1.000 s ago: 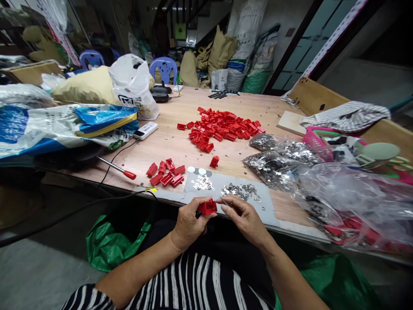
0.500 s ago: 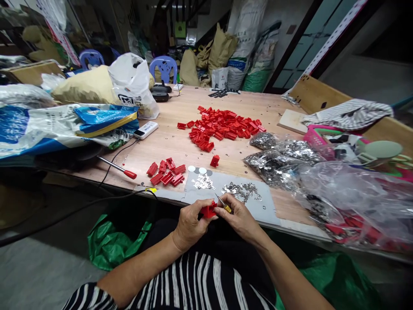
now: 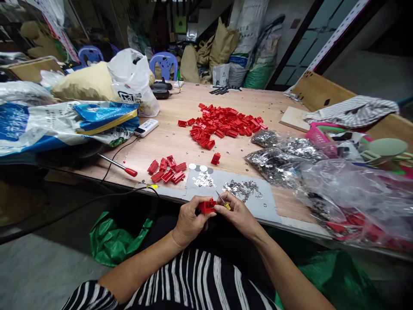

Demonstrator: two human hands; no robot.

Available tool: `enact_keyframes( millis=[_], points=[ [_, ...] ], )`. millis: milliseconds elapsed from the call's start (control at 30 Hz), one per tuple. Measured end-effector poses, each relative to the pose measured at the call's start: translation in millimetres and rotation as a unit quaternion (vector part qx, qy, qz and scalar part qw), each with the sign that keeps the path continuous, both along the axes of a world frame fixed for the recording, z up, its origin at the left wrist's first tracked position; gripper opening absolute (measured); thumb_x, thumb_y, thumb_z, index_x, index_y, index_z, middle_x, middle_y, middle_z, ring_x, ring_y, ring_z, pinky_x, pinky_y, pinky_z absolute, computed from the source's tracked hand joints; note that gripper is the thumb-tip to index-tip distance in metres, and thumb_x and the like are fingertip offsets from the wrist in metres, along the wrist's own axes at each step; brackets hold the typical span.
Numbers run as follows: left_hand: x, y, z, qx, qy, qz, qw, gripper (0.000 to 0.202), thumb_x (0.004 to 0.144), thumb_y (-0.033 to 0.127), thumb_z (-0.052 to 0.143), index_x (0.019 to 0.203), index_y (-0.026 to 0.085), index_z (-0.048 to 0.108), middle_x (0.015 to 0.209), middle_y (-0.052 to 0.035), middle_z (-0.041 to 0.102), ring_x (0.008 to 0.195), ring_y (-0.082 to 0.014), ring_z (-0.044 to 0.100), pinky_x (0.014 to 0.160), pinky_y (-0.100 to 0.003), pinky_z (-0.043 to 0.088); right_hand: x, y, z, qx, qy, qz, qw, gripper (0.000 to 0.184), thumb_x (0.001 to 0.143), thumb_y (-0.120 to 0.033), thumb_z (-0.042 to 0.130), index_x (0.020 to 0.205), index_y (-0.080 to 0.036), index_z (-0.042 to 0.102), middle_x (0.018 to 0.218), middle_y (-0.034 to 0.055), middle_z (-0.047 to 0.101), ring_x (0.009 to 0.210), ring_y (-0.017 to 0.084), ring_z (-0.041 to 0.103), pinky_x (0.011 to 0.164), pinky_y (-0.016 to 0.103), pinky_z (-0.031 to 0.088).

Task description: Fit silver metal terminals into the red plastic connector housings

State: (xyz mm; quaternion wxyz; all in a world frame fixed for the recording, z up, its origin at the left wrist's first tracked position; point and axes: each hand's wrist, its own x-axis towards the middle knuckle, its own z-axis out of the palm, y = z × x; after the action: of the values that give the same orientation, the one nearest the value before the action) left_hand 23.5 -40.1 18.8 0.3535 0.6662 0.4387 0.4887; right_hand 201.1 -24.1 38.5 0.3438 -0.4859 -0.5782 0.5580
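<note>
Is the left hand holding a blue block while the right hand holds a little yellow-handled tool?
No, it isn't blue. The head view shows the left hand holding a red plastic piece, while the right hand does hold the little yellow-handled tool.

This is a cramped small workshop, set up for handwork on small parts. A long wooden workbench (image 3: 167,140) carries a heap of red plastic parts (image 3: 222,120) and clear bags of small metal pieces (image 3: 277,165), with a red-handled screwdriver (image 3: 118,166) lying near the edge. Stuffed sacks (image 3: 254,47) and paper bags (image 3: 222,47) crowd the back, beside 2 blue plastic chairs (image 3: 164,64).
</note>
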Motion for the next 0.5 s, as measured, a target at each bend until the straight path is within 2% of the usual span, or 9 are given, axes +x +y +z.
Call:
enact_keyframes(
  millis=[100,167,300,400,500],
  points=[
    [0.3,0.3,2.3,0.034,-0.013,-0.012,0.999,0.030,0.073,0.019,0.074,0.100,0.020,0.062,0.108,-0.0074,0.070,0.100,-0.0196,0.066,0.090,-0.031,0.050,-0.8,-1.0,1.5,0.015,-0.009,0.005,1.000,0.031,0.078,-0.044,0.066,0.078,-0.020,0.046,0.071,-0.0050,0.044,0.064,0.011,0.041,0.060,0.024,0.033],
    [-0.2,-0.3,4.1,0.047,-0.021,-0.019,0.998,0.028,0.073,0.018,0.074,0.098,0.019,0.062,0.107,-0.0083,0.069,0.100,-0.0196,0.066,0.091,-0.031,0.050,-1.7,-2.4,2.3,0.010,-0.005,0.005,1.000,0.032,0.078,-0.044,0.067,0.078,-0.020,0.046,0.071,-0.0050,0.044,0.064,0.010,0.041,0.060,0.023,0.033],
    [-2.6,-4.1,7.1,0.031,-0.031,-0.033,0.998,0.027,0.071,0.018,0.075,0.095,0.019,0.063,0.096,-0.0059,0.071,0.091,-0.0183,0.067,0.085,-0.030,0.052,-3.8,-8.0,4.1,-0.061,0.044,0.007,0.997,0.037,0.075,-0.046,0.070,0.083,-0.021,0.044,0.072,-0.0058,0.046,0.057,0.008,0.040,0.052,0.021,0.029],
    [-4.1,-7.4,7.9,0.023,-0.041,-0.044,0.998,0.027,0.070,0.018,0.076,0.094,0.019,0.063,0.096,-0.0055,0.071,0.091,-0.0184,0.067,0.084,-0.029,0.051,-3.5,-12.7,4.7,-0.116,0.088,0.034,0.989,0.037,0.076,-0.046,0.069,0.085,-0.021,0.043,0.067,-0.0069,0.045,0.051,0.006,0.037,0.046,0.020,0.022],
    [-6.1,-9.2,7.1,0.013,-0.062,-0.057,0.996,0.028,0.069,0.018,0.077,0.094,0.019,0.064,0.095,-0.0058,0.071,0.093,-0.0195,0.067,0.085,-0.030,0.051,-2.1,-16.7,2.4,-0.141,0.132,0.045,0.980,0.035,0.077,-0.043,0.069,0.087,-0.021,0.043,0.063,-0.0078,0.042,0.049,0.005,0.034,0.045,0.019,0.018]
  ],
)
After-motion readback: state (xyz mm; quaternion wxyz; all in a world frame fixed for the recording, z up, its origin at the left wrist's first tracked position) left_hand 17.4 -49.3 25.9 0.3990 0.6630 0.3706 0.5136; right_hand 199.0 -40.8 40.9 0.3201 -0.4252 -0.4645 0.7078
